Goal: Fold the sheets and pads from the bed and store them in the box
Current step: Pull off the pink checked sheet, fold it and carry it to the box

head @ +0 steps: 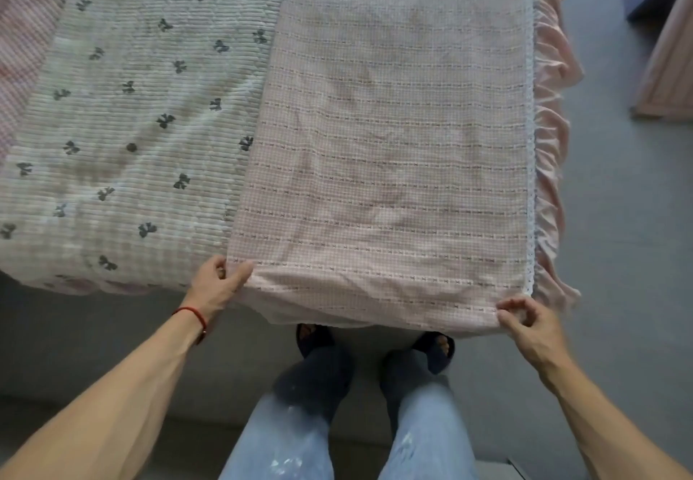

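Leftmost, a pink striped cloth [22, 48] shows at the bed's far left edge. Next to it lies a white quilted pad [123, 134] printed with dark bows, spread flat over the left half of the bed. A pink checked sheet [382, 164] covers the right half, its left edge lying over the pad and its near edge hanging off the bed. The left hand [217, 288], with a red cord [193, 316] at the wrist, pinches the sheet's near left corner between thumb and curled fingers. At the near right corner, the right hand [525, 326] pinches the hem with thumb and forefinger, the other fingers curled. A white lace trim [530, 142] runs along the sheet's right edge, beside a pink ruffle [551, 149] hanging toward the grey floor [618, 217].
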The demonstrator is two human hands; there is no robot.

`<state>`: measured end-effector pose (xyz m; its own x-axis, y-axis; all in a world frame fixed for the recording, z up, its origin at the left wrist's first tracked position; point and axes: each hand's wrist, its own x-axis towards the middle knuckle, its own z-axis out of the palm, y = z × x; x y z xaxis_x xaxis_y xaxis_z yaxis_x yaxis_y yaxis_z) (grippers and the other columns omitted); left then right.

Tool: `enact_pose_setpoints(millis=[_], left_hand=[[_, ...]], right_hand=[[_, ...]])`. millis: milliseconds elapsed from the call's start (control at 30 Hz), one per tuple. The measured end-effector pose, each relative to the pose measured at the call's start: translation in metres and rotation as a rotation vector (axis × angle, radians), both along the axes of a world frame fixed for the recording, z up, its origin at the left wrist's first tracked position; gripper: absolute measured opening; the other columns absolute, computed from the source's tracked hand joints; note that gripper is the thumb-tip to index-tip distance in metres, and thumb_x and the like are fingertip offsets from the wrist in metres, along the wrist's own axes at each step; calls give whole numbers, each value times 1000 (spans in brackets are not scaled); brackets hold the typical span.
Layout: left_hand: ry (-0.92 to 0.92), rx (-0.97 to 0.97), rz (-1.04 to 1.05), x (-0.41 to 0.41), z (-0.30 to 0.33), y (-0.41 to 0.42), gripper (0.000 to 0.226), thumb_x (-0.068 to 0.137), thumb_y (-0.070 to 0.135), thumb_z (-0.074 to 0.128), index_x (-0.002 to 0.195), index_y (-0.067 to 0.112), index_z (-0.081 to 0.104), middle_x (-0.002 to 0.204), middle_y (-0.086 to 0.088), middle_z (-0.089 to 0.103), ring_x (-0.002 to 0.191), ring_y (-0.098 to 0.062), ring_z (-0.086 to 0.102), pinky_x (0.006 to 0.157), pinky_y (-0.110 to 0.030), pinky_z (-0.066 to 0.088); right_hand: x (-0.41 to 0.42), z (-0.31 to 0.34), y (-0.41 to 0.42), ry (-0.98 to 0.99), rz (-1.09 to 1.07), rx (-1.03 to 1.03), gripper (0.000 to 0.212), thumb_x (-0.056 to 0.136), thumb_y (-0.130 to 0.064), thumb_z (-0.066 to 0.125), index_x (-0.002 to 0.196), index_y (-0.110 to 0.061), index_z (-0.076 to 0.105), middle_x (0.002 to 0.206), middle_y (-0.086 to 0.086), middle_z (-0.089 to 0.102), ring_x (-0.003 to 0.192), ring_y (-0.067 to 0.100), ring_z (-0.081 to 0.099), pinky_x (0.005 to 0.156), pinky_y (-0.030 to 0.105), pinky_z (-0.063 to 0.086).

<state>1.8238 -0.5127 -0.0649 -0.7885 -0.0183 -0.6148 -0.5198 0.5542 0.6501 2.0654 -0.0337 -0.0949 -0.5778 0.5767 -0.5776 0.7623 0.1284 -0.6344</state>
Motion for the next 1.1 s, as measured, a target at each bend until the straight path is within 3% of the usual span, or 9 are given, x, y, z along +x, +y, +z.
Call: enact_pose_setpoints(millis=[167, 367, 467, 533, 700, 900, 1000, 1067, 1100], left_hand=[[-4, 4, 41, 16, 13, -5, 79, 85, 70, 64, 100, -7, 65, 85, -10, 66, 80, -21, 60, 66, -30, 48], [-99, 18, -54, 24, 38, -8, 56, 94, 50, 52, 86, -4, 58, 73, -7, 42, 68, -16, 35, 55, -16, 31], [-185, 88, -130, 24, 49, -12, 34, 92, 40, 64, 97, 7, 63, 88, 1, 71, 81, -16, 64, 74, -22, 45], [-224, 108, -200, 27, 59, -20, 36, 87, 18, 78, 118, 17, 61, 106, -2, 77, 100, -17, 73, 90, -30, 53], [-17, 1, -163, 28, 108, -26, 71, 83, 14, 83, 132, 43, 42, 88, -13, 75, 89, -20, 69, 87, -39, 47], [21, 180, -338, 13, 178, -29, 23, 83, 44, 79, 101, 30, 80, 104, 6, 78, 105, -9, 68, 85, -16, 50], [-83, 178, -544, -1, 202, -36, 39, 82, 42, 81, 120, 37, 74, 124, 21, 69, 122, 3, 59, 103, -24, 43], [-123, 226, -591, -7, 209, -37, 50, 78, 36, 85, 126, 32, 71, 131, 18, 66, 126, 1, 57, 107, -29, 43], [-115, 243, -579, -11, 211, -37, 50, 77, 29, 86, 125, 30, 72, 131, 15, 67, 126, -2, 58, 106, -29, 45]], right_hand=[[9, 12, 2, 52, -20, 21, 21, 89, -10, 75, 89, -30, 69, 79, 5, 64, 68, 20, 50, 63, 30, 43], [11, 37, -2, 68, 23, -66, 15, 92, -17, 75, 93, -32, 78, 95, 2, 74, 84, 17, 63, 76, 33, 50], [11, 54, -10, 14, 114, -166, 22, 86, -10, 81, 97, -29, 81, 111, -11, 72, 102, 3, 63, 90, 28, 50], [13, 69, -13, 4, 134, -159, 22, 85, -4, 80, 92, -25, 80, 106, -11, 73, 100, 3, 63, 86, 23, 49], [15, 116, -5, -8, 205, -78, 20, 95, -6, 68, 87, -24, 67, 72, -4, 61, 61, 7, 46, 59, 23, 39], [13, 185, 1, 86, 12, -163, 19, 96, -5, 67, 91, -18, 80, 105, 1, 66, 76, 16, 55, 58, 16, 45], [14, 218, -5, 133, -66, -249, 16, 86, -37, 81, 94, -23, 82, 97, 2, 70, 81, 14, 54, 70, 26, 42], [13, 226, -3, 171, -81, -238, 56, 63, -67, 85, 98, -24, 82, 94, 0, 72, 86, 14, 56, 80, 28, 42], [7, 232, -4, 198, -102, -231, 49, 69, -62, 84, 99, -23, 82, 98, 1, 73, 92, 15, 58, 86, 30, 43]])
